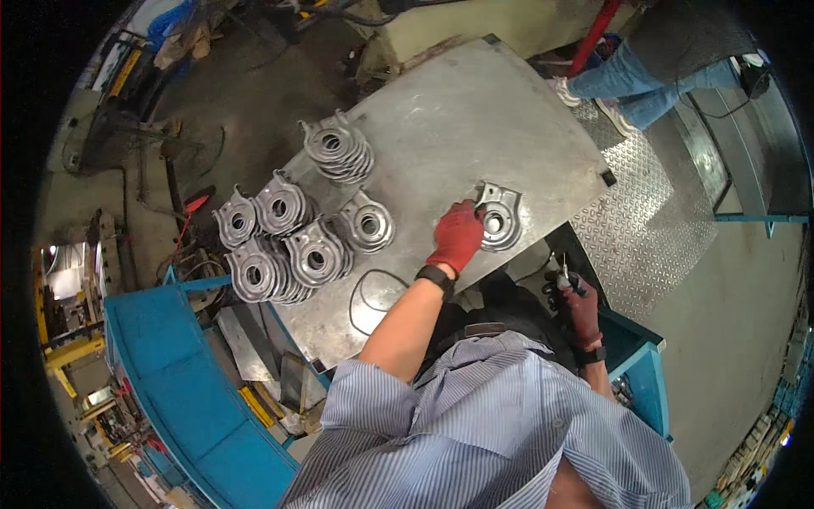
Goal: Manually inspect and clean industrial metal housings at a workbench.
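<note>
My left hand (pixel 460 233), in a red glove, grips the left edge of a round stamped metal bracket (pixel 508 231) with a hole in its middle. The bracket lies on the metal tabletop (pixel 458 127), near its right side. Beyond the table's near edge, my right hand (pixel 580 314), also gloved in red, is closed around a small hand tool (pixel 562 273) with a slim metal tip. The tip points up toward the table and is apart from the bracket. The tool's exact kind is hard to make out.
Stacks of similar brackets (pixel 315 257) stand on the table's left side. A thin dark cable loop (pixel 366 293) lies near the front edge. A blue bench (pixel 182 365) is at lower left. Another person's legs (pixel 627 85) are beyond the table, beside chequered metal flooring (pixel 649 225).
</note>
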Demonstrator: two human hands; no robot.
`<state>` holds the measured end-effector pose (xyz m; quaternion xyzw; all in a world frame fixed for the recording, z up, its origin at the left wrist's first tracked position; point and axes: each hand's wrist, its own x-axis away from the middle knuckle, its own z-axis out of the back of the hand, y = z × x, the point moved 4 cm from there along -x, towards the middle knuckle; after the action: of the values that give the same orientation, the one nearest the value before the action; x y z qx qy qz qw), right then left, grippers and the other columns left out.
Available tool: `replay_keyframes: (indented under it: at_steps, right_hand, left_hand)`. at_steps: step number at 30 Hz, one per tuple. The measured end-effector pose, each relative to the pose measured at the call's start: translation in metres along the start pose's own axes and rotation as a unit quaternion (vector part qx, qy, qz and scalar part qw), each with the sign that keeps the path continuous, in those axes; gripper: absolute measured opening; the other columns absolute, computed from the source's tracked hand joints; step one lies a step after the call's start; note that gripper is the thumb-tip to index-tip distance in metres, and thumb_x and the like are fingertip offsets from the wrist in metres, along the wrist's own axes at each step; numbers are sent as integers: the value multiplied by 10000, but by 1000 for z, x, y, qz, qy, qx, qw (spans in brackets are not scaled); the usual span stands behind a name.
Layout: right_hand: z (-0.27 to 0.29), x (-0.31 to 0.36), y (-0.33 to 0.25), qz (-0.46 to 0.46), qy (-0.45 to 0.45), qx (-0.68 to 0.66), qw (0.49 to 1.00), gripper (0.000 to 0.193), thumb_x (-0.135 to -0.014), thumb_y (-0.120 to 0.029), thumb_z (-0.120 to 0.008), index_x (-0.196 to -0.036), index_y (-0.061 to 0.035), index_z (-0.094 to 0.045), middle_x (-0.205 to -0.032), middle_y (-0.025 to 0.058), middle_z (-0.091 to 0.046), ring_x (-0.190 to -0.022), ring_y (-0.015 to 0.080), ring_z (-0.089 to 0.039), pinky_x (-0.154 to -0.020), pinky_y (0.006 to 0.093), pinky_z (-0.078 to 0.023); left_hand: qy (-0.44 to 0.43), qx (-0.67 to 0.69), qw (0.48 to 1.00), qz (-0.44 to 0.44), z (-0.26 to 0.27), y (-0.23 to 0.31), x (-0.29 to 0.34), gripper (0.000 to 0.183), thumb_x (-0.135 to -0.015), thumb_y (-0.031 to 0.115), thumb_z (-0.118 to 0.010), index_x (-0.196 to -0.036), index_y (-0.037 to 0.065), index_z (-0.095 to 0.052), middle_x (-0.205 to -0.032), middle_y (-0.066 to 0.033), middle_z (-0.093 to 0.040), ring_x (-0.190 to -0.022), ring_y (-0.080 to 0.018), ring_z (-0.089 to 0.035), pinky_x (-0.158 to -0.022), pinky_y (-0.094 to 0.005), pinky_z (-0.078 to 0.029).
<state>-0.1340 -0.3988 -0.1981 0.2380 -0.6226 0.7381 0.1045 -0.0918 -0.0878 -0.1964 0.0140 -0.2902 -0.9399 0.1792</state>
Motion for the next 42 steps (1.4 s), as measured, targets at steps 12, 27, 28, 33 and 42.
replay_keyframes:
  at_steps: [12,27,28,33,42]
  right_hand:
    - [-78,76,33,30,-21,44,998,283,-802,-56,-596,-1078,3,-617,-913,43,-653,-836,124,-570,-768,260,-443]
    - [-157,80,21,105,-75,283,950,384,-827,-90,-592,-1206,-35,-565,-1121,204,-619,-1037,333,-602,-896,371,-452]
    - [-158,80,21,115,-75,283,949,382,-823,-89,-594,-1200,-35,-567,-1117,205,-619,-1033,340,-601,-892,376,-455]
    - [-164,75,37,173,-69,311,932,374,-799,-83,-606,-1169,-35,-576,-1084,204,-622,-1010,371,-591,-865,406,-468]
    - [-170,70,42,196,-36,332,922,400,-746,-78,-621,-1142,-46,-575,-1041,198,-626,-968,386,-593,-821,429,-483]
  left_hand:
    - [14,228,953,199,40,-82,93,382,-898,329,-537,-897,-51,-579,-863,-279,-616,-871,-447,-587,-726,-485,-450]
    - [-67,113,985,116,-14,-126,113,412,-815,321,-663,-896,-78,-596,-900,-277,-618,-869,-443,-594,-748,-457,-473]
    - [-55,111,987,103,-16,-128,112,425,-817,324,-647,-870,-92,-580,-898,-293,-604,-869,-456,-581,-751,-474,-467]
    - [-60,116,986,107,-12,-122,112,483,-810,386,-663,-862,-89,-589,-885,-292,-603,-864,-459,-574,-744,-484,-449]
    - [-65,66,988,126,13,-97,113,433,-812,349,-649,-807,-82,-614,-841,-296,-611,-823,-468,-578,-719,-490,-447]
